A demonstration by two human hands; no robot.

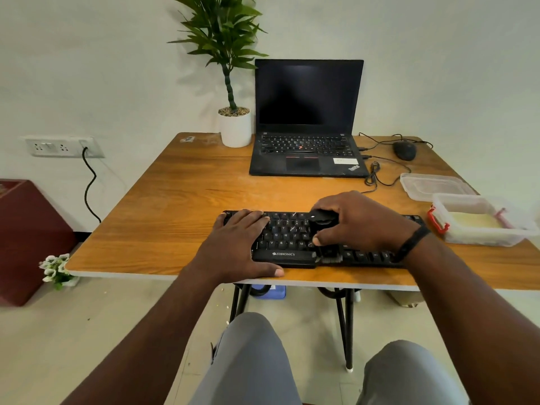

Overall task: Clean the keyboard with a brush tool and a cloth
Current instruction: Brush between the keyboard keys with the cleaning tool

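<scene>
two hands are on the keyboard [287, 239], which lies along the near edge of the wooden surface [163, 206]. the left hand [236, 247] is spread flat, palm down over the left end of the keys, thumb on the surface edge, pinning the board. the right hand [355, 222] is curled around a dark brush tool [323, 219], thumb and fingers closed on its body; pale bristles show at the front edge of the keyboard below the hand, so i judge a sweep toward the near edge is under way.

risks from here: the keyboard sits so close to the edge that a hard stroke could push it off if the left hand lets go. crumbs swept forward would drop onto the lap or floor rather than get collected. pressing too hard could catch a keycap and lift it. the right forearm is near the tubs and could knock them on a wide stroke.

containers — a clear plastic tub [479, 226] with a red clip stands just right of the keyboard, holding something pale yellow, possibly the cloth, and a pink stick-like item; i cannot tell for sure. its lid [432, 185] lies behind it, apparently empty. a white pot [236, 130] holds a green plant beside the laptop [306, 121].
</scene>
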